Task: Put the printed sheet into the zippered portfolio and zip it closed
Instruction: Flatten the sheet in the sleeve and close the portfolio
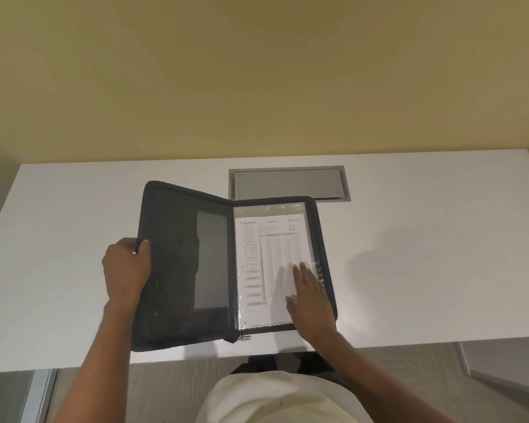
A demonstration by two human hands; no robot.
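A black zippered portfolio (177,239) lies open on the white desk (425,254). Its left cover is raised and tilted. My left hand (126,270) grips that cover's outer edge, thumb on the inside. The printed sheet (266,254), white with tables of small text, lies flat in the right half under a clear sleeve. My right hand (310,296) rests flat on the lower right of the sheet with straight fingers. A metal zipper pull (244,337) hangs at the bottom of the spine.
A grey metal cable hatch (289,183) is set into the desk just behind the portfolio. The desk's front edge runs close to the portfolio's lower end. A yellow wall stands behind the desk. My light-coloured clothing (275,398) shows below.
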